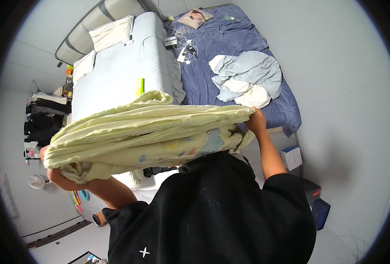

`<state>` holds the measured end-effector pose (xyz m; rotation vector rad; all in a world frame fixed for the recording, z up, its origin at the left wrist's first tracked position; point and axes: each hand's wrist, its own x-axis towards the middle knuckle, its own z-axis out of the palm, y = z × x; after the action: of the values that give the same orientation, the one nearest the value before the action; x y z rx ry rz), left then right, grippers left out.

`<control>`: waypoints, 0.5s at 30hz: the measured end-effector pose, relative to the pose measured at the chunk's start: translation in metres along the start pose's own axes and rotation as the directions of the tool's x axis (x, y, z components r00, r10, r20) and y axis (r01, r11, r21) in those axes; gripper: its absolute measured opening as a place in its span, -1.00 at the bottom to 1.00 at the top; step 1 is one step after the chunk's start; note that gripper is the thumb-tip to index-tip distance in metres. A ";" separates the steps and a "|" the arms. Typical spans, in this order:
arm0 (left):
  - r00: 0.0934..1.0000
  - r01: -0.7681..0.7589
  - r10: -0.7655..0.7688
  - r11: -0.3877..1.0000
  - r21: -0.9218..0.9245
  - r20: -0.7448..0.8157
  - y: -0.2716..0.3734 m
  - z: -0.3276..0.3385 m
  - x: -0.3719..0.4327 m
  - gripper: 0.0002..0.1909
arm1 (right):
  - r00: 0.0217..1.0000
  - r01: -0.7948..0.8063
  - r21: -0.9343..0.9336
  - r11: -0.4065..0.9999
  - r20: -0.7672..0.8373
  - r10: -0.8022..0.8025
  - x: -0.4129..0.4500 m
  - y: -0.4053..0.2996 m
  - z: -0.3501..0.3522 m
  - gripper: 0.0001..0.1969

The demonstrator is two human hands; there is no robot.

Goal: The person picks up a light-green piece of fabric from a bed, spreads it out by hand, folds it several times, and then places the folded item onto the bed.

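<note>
A pale yellow-green quilt (155,125) is stretched in folds across my front, with coloured printed patches on its lower side. My left hand (51,173) grips its left end, the fingers partly hidden by the cloth. At the other end my right hand (257,121) is closed around the gathered upper edge. A rolled or folded part of the same fabric rests over the near edge of the bed with a light blue sheet (116,72). Just beyond that fold, a bright green comb-like object (140,86) lies on the sheet.
Alongside stands a second bed with a dark blue cover (198,85), bearing a crumpled light blue and white quilt (247,76), tangled cables with a power strip (182,54), and a cushion (195,18). White pillows (112,33) lie by the padded headboard (83,29). A clothes rack (46,122) stands left; boxes (291,157) sit right.
</note>
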<state>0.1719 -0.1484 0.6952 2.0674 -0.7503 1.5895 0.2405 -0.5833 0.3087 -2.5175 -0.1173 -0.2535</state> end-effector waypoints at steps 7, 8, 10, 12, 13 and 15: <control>0.742 0.607 -0.641 0.766 -0.211 -0.195 -0.043 -0.025 -0.009 -0.69 | 0.989 -0.136 -0.125 0.983 -0.076 0.128 -0.017 0.061 -0.001 -0.73; 0.783 0.590 -0.554 0.806 0.052 -0.282 -0.047 -0.020 -0.014 -0.64 | 0.978 -0.209 -0.169 0.963 -0.061 0.202 -0.018 0.066 -0.007 -0.75; 0.553 0.709 -0.811 0.579 -0.402 -0.192 -0.061 -0.024 -0.012 -0.64 | 0.966 -0.239 -0.093 0.966 0.072 0.246 -0.013 0.077 -0.023 -0.76; 0.482 0.753 -0.856 0.515 -0.409 -0.190 -0.057 -0.009 -0.007 -0.64 | 0.917 -0.308 0.019 0.951 0.273 0.291 -0.003 0.076 -0.043 -0.75; 0.524 0.765 -0.842 0.530 -0.367 -0.124 -0.069 -0.019 -0.016 -0.62 | 0.856 -0.423 0.136 0.896 0.383 0.346 0.006 0.050 -0.066 -0.74; 0.507 0.768 -0.851 0.518 -0.377 -0.139 -0.074 0.013 -0.018 -0.73 | 0.876 -0.396 0.278 0.875 0.401 0.269 0.000 0.057 -0.089 -0.74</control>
<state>0.2262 -0.0973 0.6738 1.5073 0.1755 1.0911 0.2345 -0.6812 0.3475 -2.1471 0.1311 0.3392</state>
